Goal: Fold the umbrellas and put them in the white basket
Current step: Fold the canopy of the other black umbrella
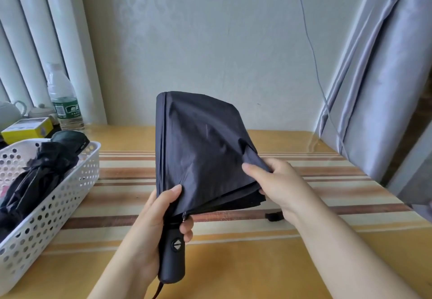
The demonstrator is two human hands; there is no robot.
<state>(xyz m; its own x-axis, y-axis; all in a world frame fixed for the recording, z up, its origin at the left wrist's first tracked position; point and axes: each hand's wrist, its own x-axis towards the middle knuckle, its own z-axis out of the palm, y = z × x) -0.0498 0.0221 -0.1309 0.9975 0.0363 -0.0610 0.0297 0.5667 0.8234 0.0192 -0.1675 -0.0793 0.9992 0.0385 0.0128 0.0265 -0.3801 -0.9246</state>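
— Nearest the lens? Black umbrella handle (172, 256), upright, with a round button on its front and a dark strap hanging from its base.
— Gripped how? Left hand (149, 224) wrapped round the top of the handle, fingers curled on it, thumb pressed against the lower edge of the canopy.
— And the canopy? Black umbrella (201, 149), collapsed but loose, fabric fanned out and held up over the table, tip pointing away toward the wall.
— Other hand? Right hand (278, 181), pinching a fold of the fabric at the right edge, thumb on top, fingers clamped underneath.
— Below that? Striped yellow tablecloth (233, 259); a small black tab (273, 216) lying just past the right wrist.
— Further left? White perforated basket (58, 202), well apart from the held umbrella, already holding a folded black umbrella (35, 177) and a second dark one (70, 140) at its far end.
— Behind the basket? Yellow box (28, 129), water bottle (62, 97), white teapot (9, 114), then curtains (35, 29). Grey curtain (374, 88) on the right.
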